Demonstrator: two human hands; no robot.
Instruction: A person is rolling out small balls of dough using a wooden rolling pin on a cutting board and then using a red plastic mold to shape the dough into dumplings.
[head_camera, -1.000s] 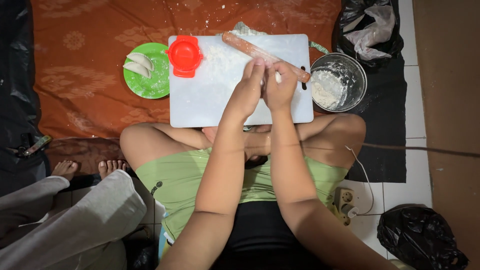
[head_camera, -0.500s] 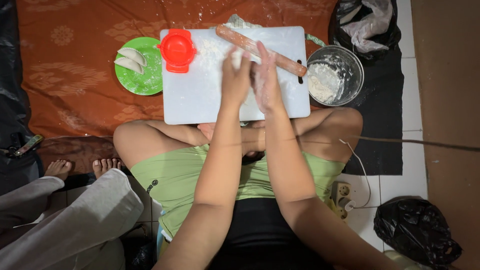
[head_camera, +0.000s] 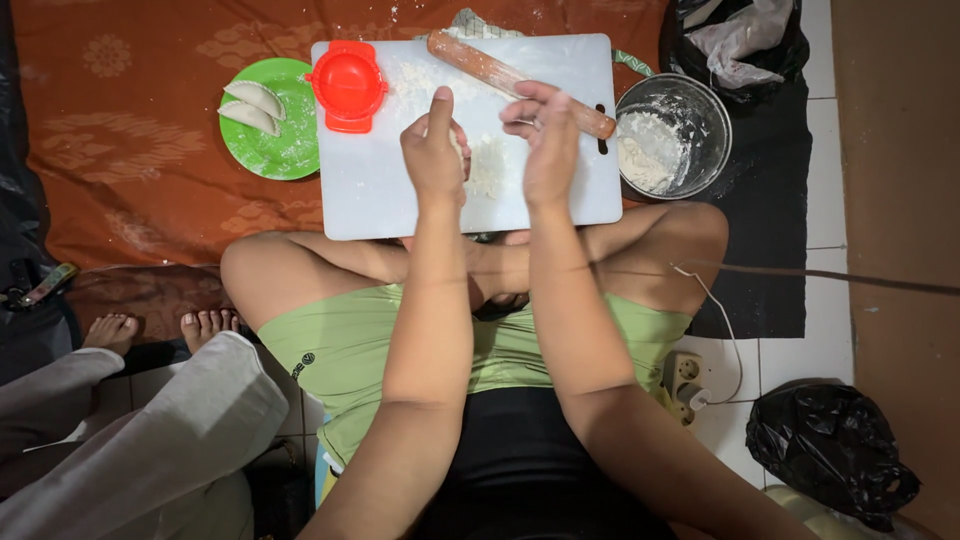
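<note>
White plastic forms the cutting board (head_camera: 380, 190), which lies on an orange patterned cloth (head_camera: 120, 150) in front of the seated person's crossed legs.

Head view:
- The left hand (head_camera: 433, 150) is raised over the middle of the board. Its fingers are curled around a small piece of pale dough (head_camera: 458, 146), and only an edge of the dough shows past the palm.
- The right hand (head_camera: 550, 145) is held just beside the left, fingers extended and close together, with the fingertips (head_camera: 520, 108) near the rolling pin. Whether it touches the dough cannot be told.
- A patch of flour (head_camera: 490, 165) lies on the board between and below the two hands.
- The wooden rolling pin (head_camera: 480, 62) rests diagonally across the top of the board.
- A red dumpling press (head_camera: 348, 85) sits shut on the board's upper left corner.
- A green plate (head_camera: 285, 150) lies just left of the board and carries two folded dumplings (head_camera: 252, 105).
- A metal bowl (head_camera: 700, 110) with flour inside stands just right of the board on black sheeting.
- Another person's bare feet (head_camera: 150, 328) and grey trouser legs show at the lower left.
</note>
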